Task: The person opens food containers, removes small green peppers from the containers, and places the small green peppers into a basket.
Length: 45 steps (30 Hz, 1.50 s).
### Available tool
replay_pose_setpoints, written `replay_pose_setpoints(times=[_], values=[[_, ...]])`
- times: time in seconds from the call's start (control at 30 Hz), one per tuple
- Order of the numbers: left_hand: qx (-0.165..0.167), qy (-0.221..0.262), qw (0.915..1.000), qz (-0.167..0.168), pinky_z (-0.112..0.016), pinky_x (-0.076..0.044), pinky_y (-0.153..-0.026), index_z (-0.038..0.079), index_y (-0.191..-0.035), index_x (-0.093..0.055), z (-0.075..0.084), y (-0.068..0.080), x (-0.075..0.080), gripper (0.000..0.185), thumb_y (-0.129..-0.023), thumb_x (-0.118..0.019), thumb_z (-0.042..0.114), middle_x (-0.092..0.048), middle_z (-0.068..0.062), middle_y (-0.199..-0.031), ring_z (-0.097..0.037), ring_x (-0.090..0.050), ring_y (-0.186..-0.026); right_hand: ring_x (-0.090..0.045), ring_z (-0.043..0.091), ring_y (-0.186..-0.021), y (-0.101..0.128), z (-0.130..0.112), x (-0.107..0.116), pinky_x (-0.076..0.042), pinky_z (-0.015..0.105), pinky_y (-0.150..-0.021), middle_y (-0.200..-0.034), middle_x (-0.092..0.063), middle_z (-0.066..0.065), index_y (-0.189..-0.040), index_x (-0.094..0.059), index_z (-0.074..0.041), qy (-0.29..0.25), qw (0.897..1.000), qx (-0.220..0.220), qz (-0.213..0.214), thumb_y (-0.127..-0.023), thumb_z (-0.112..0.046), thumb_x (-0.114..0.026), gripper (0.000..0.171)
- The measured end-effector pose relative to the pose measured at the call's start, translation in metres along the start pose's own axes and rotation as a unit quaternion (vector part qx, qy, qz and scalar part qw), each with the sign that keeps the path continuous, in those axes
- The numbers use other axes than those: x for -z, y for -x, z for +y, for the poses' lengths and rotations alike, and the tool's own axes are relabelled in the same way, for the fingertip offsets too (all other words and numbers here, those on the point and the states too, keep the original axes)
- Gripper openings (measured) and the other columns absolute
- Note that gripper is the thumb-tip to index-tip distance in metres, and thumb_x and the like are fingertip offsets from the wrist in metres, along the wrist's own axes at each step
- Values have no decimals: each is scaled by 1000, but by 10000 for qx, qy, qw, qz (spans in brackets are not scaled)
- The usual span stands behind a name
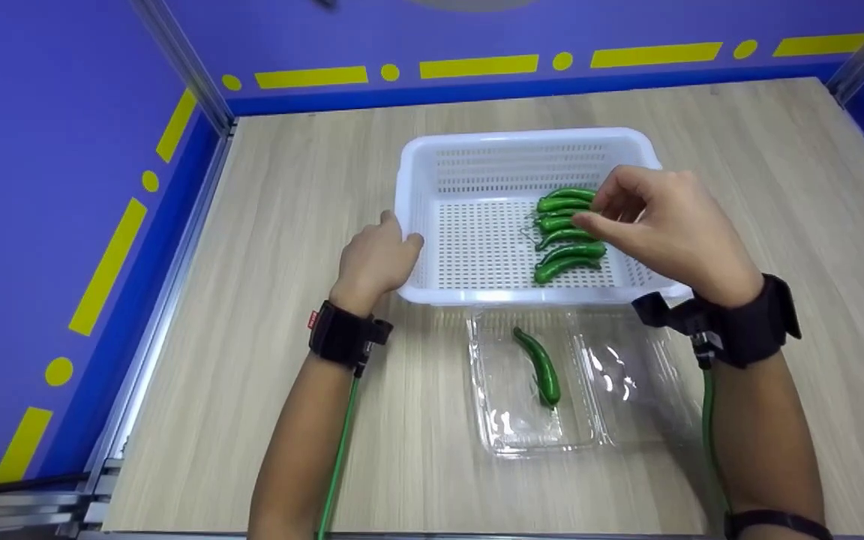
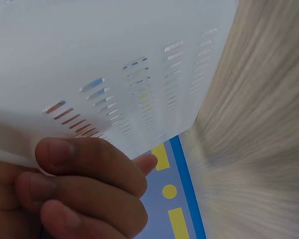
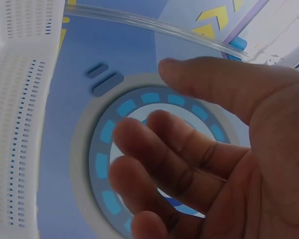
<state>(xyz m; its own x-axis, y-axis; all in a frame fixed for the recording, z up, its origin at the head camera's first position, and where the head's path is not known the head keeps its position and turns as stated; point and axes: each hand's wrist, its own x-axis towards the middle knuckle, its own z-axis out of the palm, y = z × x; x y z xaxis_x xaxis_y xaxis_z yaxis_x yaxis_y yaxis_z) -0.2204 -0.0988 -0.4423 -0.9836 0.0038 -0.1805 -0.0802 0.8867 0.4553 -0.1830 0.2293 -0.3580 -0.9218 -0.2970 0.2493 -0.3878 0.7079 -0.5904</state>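
My left hand [image 1: 378, 256] holds the left rim of a white perforated plastic basket [image 1: 415, 187]. In the left wrist view its curled fingers [image 2: 94, 164] lie against the outside of the basket wall [image 2: 89, 45]. Several green chili peppers [image 1: 571, 250] lie in a column on the basket's right half, partly hidden by my right hand [image 1: 672, 225]. That hand hovers over the basket's right side with thumb and fingers apart. Nothing sits between its loosely bent fingers [image 3: 134, 139] in the right wrist view. A single green chili [image 1: 541, 369] lies in a clear plastic clamshell box [image 1: 503, 439] in front.
The clamshell's transparent lid [image 1: 638, 405] is folded out to the right, below my right wrist. The wooden table [image 1: 289, 225] carries everything. Blue panels [image 1: 57, 187] with yellow marks stand at the left and back, with a metal frame post [image 1: 184, 64] in the corner.
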Motion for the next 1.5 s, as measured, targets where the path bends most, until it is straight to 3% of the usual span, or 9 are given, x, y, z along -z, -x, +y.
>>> replay_pose_setpoints(times=[0.2, 0.57, 1.03, 1.5], values=[[9, 2, 10000, -17, -38, -47, -59, -5, -137, -48, -1, 0, 1, 58, -101, -42, 41, -67, -15, -96, -27, -66, -78, -61, 9, -71, 10, -13, -1, -45, 22, -66, -78, -68, -8, -86, -69, -23, 213, 9988, 215, -393, -88, -41, -79, 21], [76, -95, 9998, 142, -43, -50, -65, -4, -134, -50, 2, 1, -1, 57, -101, -42, 42, -67, -16, -99, -28, -65, -81, -61, 5, -71, 23, -29, -9, -48, 26, -66, -77, -67, -10, -89, -69, -19, 620, 9947, 669, -477, -86, -31, -83, 18], [149, -98, 9997, 193, -42, -50, -66, -6, -139, -48, 4, 1, -4, 60, -101, -41, 40, -66, -16, -99, -28, -64, -82, -62, 8, -73, 38, -43, -13, -48, 32, -66, -78, -68, -10, -94, -71, -22, 1075, 9874, 914, -720, -84, -36, -82, 21], [137, -1, 9997, 224, -44, -52, -67, -4, -133, -50, 4, 0, -4, 55, -102, -43, 40, -65, -15, -95, -29, -65, -81, -67, 11, -74, 52, -42, -42, -53, 36, -63, -80, -71, -8, -91, -71, -18, 1485, 9690, 1088, -1647, -82, -34, -82, 21]])
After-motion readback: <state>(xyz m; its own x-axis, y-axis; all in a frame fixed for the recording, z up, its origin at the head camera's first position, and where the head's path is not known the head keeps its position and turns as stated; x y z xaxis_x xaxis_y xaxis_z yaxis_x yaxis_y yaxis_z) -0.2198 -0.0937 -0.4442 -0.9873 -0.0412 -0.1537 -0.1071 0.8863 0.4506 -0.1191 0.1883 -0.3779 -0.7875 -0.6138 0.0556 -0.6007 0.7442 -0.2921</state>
